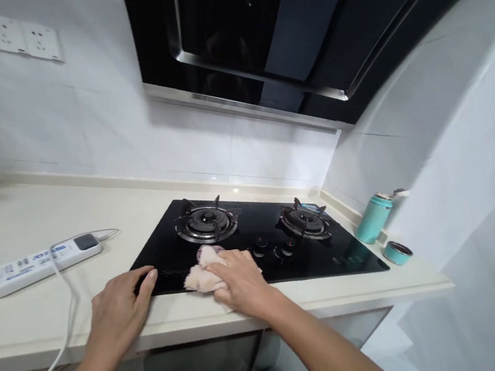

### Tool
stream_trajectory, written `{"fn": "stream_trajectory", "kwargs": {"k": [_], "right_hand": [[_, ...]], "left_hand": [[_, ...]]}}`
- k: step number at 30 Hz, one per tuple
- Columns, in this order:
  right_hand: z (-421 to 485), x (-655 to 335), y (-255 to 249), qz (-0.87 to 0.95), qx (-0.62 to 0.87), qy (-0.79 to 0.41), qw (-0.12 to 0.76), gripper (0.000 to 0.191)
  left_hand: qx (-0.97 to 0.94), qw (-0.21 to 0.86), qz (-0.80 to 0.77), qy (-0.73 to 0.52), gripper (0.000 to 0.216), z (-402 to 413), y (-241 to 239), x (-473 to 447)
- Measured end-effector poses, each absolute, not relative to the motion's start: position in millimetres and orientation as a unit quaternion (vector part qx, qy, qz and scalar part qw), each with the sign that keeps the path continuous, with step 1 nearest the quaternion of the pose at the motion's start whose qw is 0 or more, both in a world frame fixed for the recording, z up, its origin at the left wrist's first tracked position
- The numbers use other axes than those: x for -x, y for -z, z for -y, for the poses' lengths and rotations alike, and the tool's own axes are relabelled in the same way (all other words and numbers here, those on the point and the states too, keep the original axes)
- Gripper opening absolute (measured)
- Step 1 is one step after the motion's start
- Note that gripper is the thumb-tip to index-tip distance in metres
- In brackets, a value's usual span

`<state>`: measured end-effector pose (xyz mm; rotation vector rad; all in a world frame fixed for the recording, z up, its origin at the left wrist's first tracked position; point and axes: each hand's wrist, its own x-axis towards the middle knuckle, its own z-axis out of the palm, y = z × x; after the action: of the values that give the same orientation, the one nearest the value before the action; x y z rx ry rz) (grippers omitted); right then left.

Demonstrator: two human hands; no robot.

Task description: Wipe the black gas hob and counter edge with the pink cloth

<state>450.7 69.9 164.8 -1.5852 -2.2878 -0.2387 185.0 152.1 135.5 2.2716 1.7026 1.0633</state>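
Observation:
My right hand [241,282] presses a crumpled pale pink cloth [203,271] onto the front edge of a black glass gas hob [255,242], its fingers closed over the cloth. My left hand [122,308] lies flat with fingers stretched out on the cream countertop [40,310], its fingertips touching the hob's front left corner. The hob has two burners, the left burner [207,222] just behind the cloth and the right burner [306,221] further off, with control knobs [274,247] between them near my right hand.
A white power strip [43,263] with a trailing cable lies on the counter to the left. A teal flask [373,218] and its lid [397,252] stand right of the hob by the wall. A black range hood [300,32] hangs overhead. Wall sockets [4,35] sit top left.

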Motion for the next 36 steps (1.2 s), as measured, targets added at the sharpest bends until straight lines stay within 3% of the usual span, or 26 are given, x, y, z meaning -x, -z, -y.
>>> {"fn": "stream_trajectory", "kwargs": {"k": [7, 12, 19, 29, 36], "right_hand": [[8, -582, -142, 0.711, 0.655, 0.113, 0.231, 0.05], [24, -690, -151, 0.574, 0.792, 0.125, 0.166, 0.036], [25, -771, -172, 0.398, 0.902, 0.122, 0.118, 0.044], [82, -731, -144, 0.333, 0.923, 0.176, 0.076, 0.041], [63, -589, -144, 0.479, 0.857, 0.145, 0.12, 0.032]], "left_hand": [[-0.768, -0.019, -0.571, -0.289, 0.062, -157, -134, -187], [-0.768, -0.062, -0.584, -0.257, 0.058, -165, -130, -187], [-0.773, -0.056, -0.585, -0.241, 0.054, -165, -132, -186], [-0.776, -0.05, -0.568, -0.271, 0.051, -150, -138, -194], [-0.774, -0.039, -0.536, -0.334, 0.046, -140, -138, -200]]}}
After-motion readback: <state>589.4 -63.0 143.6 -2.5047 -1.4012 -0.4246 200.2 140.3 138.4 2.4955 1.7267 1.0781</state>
